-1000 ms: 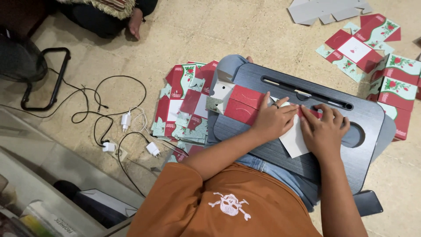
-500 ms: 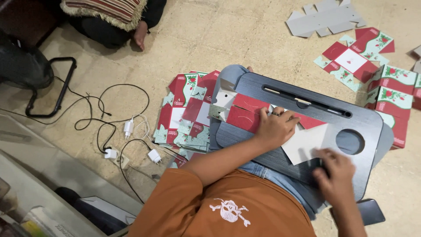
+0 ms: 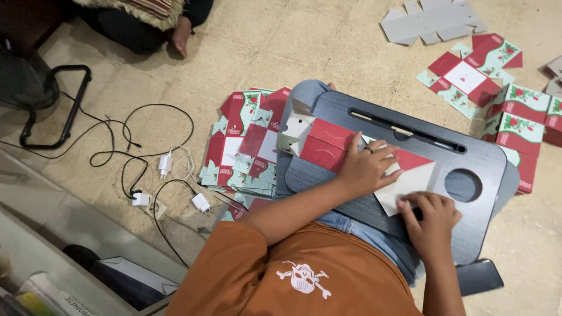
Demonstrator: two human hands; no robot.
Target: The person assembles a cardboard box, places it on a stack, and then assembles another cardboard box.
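A person in an orange shirt sits on a tiled floor with a dark lap desk across the knees, working a flat red-and-white carton blank that lies across the desk's middle, its far-left end reaching past the desk's edge. The left hand lies spread, palm down, on the centre of the blank, pinning it rather than gripping it. The right hand rests at the near edge of the white flap, fingers curled over the edge — whether they pinch it or merely press cannot be told from here.

The blank looks like thin printed card — light, stiff along its panels and ready to bend only at its scored creases. The glossy print is likely to slide on the smooth desk, so a flat hand on a broad panel seems the surest hold, with fingertips taking a flap by its free edge near a crease. Rough pulling could tear the small tabs.

To the left of the desk a stack of flat cartons sits on the floor, with chargers and cables beyond. More printed cartons lie far right.
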